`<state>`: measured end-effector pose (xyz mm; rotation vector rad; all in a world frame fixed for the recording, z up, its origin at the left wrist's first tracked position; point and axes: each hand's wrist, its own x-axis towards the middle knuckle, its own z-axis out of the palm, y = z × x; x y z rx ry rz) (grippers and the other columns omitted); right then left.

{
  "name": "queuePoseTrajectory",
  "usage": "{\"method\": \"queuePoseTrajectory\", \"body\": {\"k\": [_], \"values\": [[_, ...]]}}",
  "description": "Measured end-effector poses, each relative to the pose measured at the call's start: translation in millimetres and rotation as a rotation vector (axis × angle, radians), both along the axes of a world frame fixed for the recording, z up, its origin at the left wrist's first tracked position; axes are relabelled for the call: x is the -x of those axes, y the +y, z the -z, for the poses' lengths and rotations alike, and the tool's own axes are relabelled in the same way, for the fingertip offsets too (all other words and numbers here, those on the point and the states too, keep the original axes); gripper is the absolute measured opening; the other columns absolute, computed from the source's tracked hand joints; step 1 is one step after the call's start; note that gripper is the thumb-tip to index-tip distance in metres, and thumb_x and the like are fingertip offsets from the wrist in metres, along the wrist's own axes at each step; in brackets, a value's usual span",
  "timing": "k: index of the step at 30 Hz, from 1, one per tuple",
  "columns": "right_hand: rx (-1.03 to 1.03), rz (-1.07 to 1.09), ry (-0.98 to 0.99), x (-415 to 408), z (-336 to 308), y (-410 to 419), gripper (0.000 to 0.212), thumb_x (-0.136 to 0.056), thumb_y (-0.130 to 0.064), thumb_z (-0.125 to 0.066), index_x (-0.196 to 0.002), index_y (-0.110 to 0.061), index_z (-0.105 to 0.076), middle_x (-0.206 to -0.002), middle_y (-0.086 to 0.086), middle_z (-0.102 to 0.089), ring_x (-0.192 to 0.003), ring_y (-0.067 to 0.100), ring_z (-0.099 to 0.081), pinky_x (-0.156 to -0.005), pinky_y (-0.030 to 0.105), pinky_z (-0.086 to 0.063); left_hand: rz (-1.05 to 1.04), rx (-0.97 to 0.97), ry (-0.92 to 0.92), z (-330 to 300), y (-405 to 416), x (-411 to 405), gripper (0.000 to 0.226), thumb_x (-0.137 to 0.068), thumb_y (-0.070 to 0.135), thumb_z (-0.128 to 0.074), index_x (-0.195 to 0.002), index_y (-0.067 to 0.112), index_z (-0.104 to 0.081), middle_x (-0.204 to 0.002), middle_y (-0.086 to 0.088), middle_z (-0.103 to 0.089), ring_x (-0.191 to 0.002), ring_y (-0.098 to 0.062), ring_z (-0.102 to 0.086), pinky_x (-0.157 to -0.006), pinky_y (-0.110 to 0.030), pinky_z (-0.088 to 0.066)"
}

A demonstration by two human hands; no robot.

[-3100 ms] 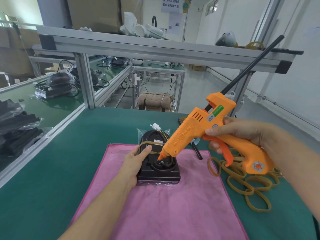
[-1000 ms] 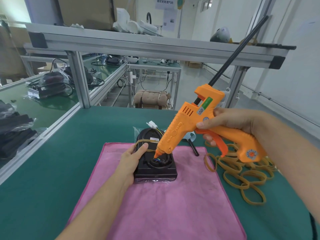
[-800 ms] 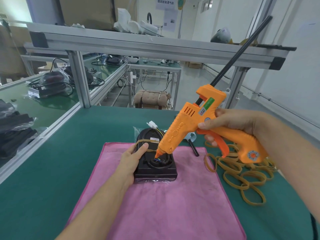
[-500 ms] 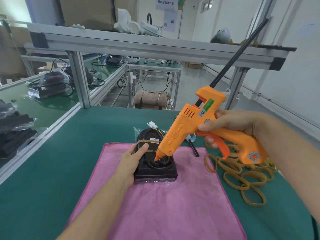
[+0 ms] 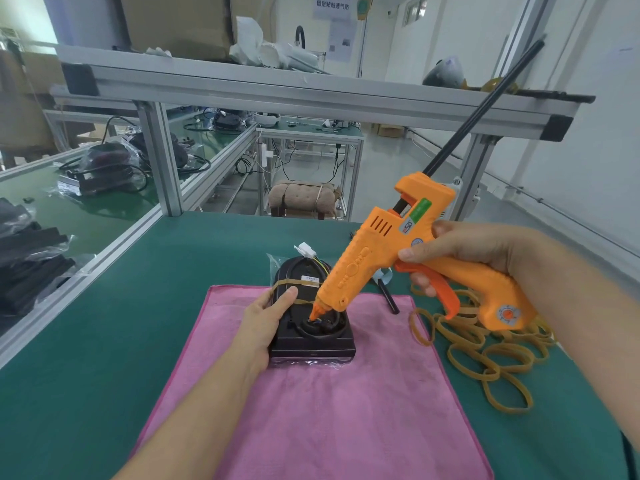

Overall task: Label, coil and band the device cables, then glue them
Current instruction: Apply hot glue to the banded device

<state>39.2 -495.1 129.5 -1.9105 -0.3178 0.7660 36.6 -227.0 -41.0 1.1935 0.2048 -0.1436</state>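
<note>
A black device (image 5: 313,344) lies on a pink cloth (image 5: 322,403), with a rubber band and a small label across its far half. Its coiled black cable (image 5: 325,329) sits in a round recess, and a white connector (image 5: 306,250) sticks out at the far end. My left hand (image 5: 265,320) grips the device's left side, thumb on top. My right hand (image 5: 460,251) grips an orange glue gun (image 5: 401,261), a finger on the trigger. A black glue stick (image 5: 485,109) juts from its back. The nozzle tip touches the coiled cable.
A heap of tan rubber bands (image 5: 485,351) lies on the green table (image 5: 121,323) right of the cloth. A short black stick (image 5: 388,296) rests beyond the cloth. An aluminium frame (image 5: 277,88) spans the far edge. Bagged black parts (image 5: 27,258) sit at left.
The glue gun's nozzle has lowered from just above the recess onto the coiled cable. My left hand has stayed on the device.
</note>
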Motion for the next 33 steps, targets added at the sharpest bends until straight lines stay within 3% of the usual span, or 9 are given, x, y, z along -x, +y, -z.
{"method": "queuePoseTrajectory", "body": {"k": [22,30,33], "values": [[0.012,0.039,0.0,-3,2,-8,0.039,-0.075,-0.028,-0.077,-0.105,-0.007,-0.067,-0.075,0.017,-0.06,-0.067,0.028,-0.059,-0.067,0.037,-0.056,-0.003,0.014,-0.012,1,-1,0,0.028,-0.086,0.025,-0.07,-0.113,0.017,-0.069,-0.098,-0.014,-0.075,-0.088,-0.032,-0.072,-0.072,-0.04,-0.059],[-0.042,0.006,-0.013,-2,4,-1,0.013,-0.08,-0.024,-0.072,-0.091,-0.016,-0.073,-0.071,0.012,-0.062,-0.064,0.025,-0.059,-0.064,0.036,-0.056,-0.005,0.019,-0.009,2,0,0,0.028,-0.086,0.026,-0.07,-0.113,0.018,-0.069,-0.098,-0.014,-0.075,-0.089,-0.034,-0.072,-0.076,-0.045,-0.059],[-0.053,-0.007,-0.003,-1,4,0,0.018,-0.08,-0.023,-0.071,-0.095,-0.013,-0.071,-0.071,0.011,-0.062,-0.063,0.023,-0.059,-0.064,0.036,-0.056,-0.01,0.007,-0.006,1,0,-1,0.03,-0.086,0.026,-0.07,-0.114,0.018,-0.068,-0.099,-0.015,-0.074,-0.092,-0.036,-0.071,-0.081,-0.05,-0.058]]}}
